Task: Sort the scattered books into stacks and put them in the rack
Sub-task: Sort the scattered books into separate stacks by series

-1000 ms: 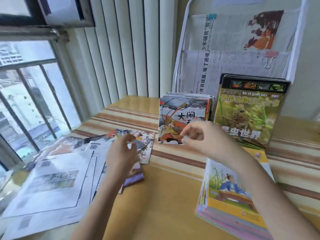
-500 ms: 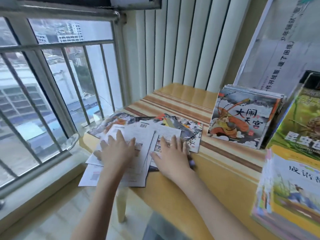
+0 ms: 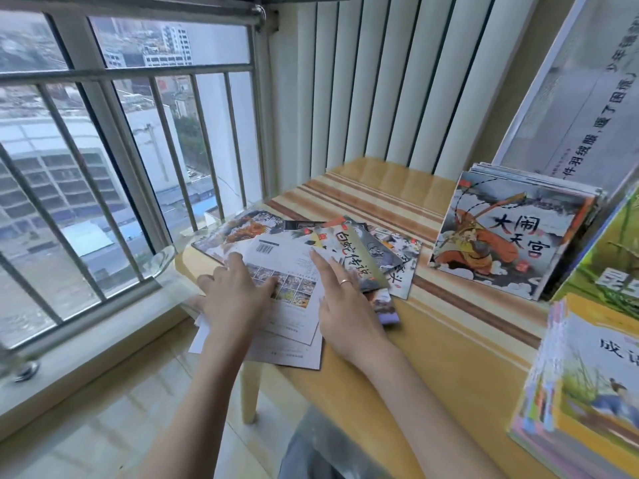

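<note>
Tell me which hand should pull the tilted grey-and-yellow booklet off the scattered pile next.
Right, probably. The right hand lies flat with its fingertips already at the edge of the tilted booklet. The left hand rests on the white back cover, farther from it, and can steady the pile.

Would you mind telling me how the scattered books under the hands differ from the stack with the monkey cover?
The scattered books lie flat and fanned at odd angles; the monkey-cover stack is squared up and leans upright. The scattered books overhang the table edge near the window; the stack stands further back. Both hands rest on the scattered books, none on the stack. Both are thin illustrated booklets.
</note>
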{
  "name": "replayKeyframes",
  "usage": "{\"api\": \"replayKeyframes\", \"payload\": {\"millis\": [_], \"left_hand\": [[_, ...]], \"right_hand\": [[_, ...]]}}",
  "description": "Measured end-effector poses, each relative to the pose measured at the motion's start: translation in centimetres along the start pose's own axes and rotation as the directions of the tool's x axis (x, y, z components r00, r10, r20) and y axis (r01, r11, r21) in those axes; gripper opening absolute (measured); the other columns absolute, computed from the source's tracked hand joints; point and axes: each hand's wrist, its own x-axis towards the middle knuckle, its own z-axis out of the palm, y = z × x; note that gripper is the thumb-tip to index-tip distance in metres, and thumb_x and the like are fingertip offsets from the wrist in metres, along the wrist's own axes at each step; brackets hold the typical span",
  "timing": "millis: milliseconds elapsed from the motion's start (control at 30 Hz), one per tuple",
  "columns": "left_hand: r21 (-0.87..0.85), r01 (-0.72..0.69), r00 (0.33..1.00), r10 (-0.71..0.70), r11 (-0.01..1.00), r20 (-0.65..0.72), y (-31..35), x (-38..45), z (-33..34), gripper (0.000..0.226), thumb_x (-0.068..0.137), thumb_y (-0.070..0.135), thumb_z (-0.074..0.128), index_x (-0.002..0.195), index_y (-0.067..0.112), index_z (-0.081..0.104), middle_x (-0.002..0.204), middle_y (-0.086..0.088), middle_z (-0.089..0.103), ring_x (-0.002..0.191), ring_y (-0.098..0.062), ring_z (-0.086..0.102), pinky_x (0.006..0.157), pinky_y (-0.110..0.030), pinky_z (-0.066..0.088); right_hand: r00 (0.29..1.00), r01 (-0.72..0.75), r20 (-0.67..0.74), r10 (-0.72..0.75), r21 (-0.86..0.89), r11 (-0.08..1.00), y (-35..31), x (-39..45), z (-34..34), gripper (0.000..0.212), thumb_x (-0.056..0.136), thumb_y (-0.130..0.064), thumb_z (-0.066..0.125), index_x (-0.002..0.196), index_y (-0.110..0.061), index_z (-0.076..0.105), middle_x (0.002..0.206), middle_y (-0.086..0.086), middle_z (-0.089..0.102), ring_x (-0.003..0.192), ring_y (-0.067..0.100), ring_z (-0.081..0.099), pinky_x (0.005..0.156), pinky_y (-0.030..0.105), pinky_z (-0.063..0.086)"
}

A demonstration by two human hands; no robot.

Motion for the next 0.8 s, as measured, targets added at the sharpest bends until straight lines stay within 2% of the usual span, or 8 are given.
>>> {"api": "replayKeyframes", "payload": {"millis": [67,167,233,333,400,500,633,800], "left_hand": [[-0.05,0.007,1.0,-0.008,0.999,-0.011,0.0,0.3,-0.1,0.07,0.081,0.053,0.062,0.134,0.015,0.036,0.131,-0.018,0.048,0.125,-0.039,0.034,0.094,-0.05,0.031],[-0.068,0.038,0.999,-0.039,0.997,-0.006,-0.4,0.8,-0.4,0.078,0.078,0.052,0.067,0.138,0.017,0.033,0.132,-0.018,0.047,0.123,-0.04,0.039,0.095,-0.052,0.032],[-0.099,0.043,0.999,-0.044,0.994,-0.011,-0.7,0.9,-0.8,0.072,0.078,0.045,0.07,0.133,0.013,0.037,0.131,-0.019,0.047,0.12,-0.041,0.041,0.094,-0.051,0.035],[-0.193,-0.035,0.999,0.026,0.98,-0.048,-0.7,1.1,-1.4,0.065,0.076,0.026,0.075,0.13,0.007,0.042,0.128,-0.02,0.052,0.119,-0.04,0.045,0.095,-0.045,0.039],[-0.274,-0.093,0.995,0.083,0.957,-0.05,-0.5,1.5,-1.5,0.067,0.074,0.017,0.075,0.132,0.006,0.044,0.126,-0.019,0.056,0.118,-0.036,0.049,0.097,-0.043,0.041],[-0.47,-0.082,0.993,0.114,0.879,0.038,-0.4,2.2,-1.4,0.071,0.069,0.011,0.079,0.132,0.012,0.047,0.123,-0.015,0.06,0.114,-0.026,0.055,0.09,-0.034,0.046],[-0.614,-0.074,0.974,0.188,0.786,0.123,-0.9,2.8,-0.8,0.06,0.071,0.008,0.078,0.123,0.023,0.053,0.117,-0.007,0.064,0.107,-0.019,0.06,0.085,-0.034,0.05],[-0.749,0.053,0.953,0.189,0.661,0.235,-0.6,3.9,-1.3,0.059,0.069,0.013,0.083,0.118,0.014,0.051,0.116,-0.009,0.061,0.102,-0.024,0.062,0.086,-0.042,0.052]], "right_hand": [[0.998,0.037,-0.061,-0.03,0.12,0.992,0.5,0.1,0.2,0.079,0.086,0.002,0.032,0.149,-0.037,0.007,0.158,0.002,0.01,0.146,0.027,0.002,0.115,0.042,0.019],[0.992,0.039,-0.125,-0.011,0.224,0.974,1.3,0.2,0.2,0.075,0.084,0.007,0.032,0.148,-0.03,0.019,0.157,0.004,0.017,0.145,0.012,0.007,0.11,0.018,0.012],[0.992,0.021,-0.122,0.007,0.227,0.974,1.6,0.2,0.2,0.074,0.083,0.009,0.032,0.147,-0.029,0.023,0.157,0.003,0.018,0.144,0.01,0.008,0.107,0.015,0.012],[0.995,0.02,-0.098,-0.003,0.183,0.983,1.9,0.3,0.5,0.071,0.086,0.007,0.032,0.146,-0.03,0.024,0.158,0.0,0.013,0.145,0.012,0.007,0.111,0.021,0.014],[0.995,0.033,-0.1,-0.016,0.172,0.985,2.1,0.4,0.8,0.071,0.087,0.008,0.031,0.145,-0.032,0.025,0.158,-0.002,0.012,0.146,0.016,0.006,0.117,0.034,0.017],[0.994,0.006,-0.108,0.012,0.169,0.986,3.2,0.6,0.5,0.077,0.085,0.012,0.03,0.143,-0.038,0.027,0.157,-0.006,0.012,0.146,0.02,0.005,0.114,0.045,0.024],[0.988,-0.04,-0.136,0.07,0.212,0.976,4.0,0.7,-0.6,0.074,0.084,0.015,0.029,0.141,-0.033,0.034,0.156,-0.006,0.017,0.145,0.016,0.01,0.114,0.042,0.024],[0.988,-0.053,-0.129,0.082,0.217,0.975,4.0,0.7,-0.7,0.078,0.081,0.017,0.027,0.137,-0.036,0.037,0.155,-0.005,0.02,0.145,0.021,0.011,0.113,0.044,0.026]]}}
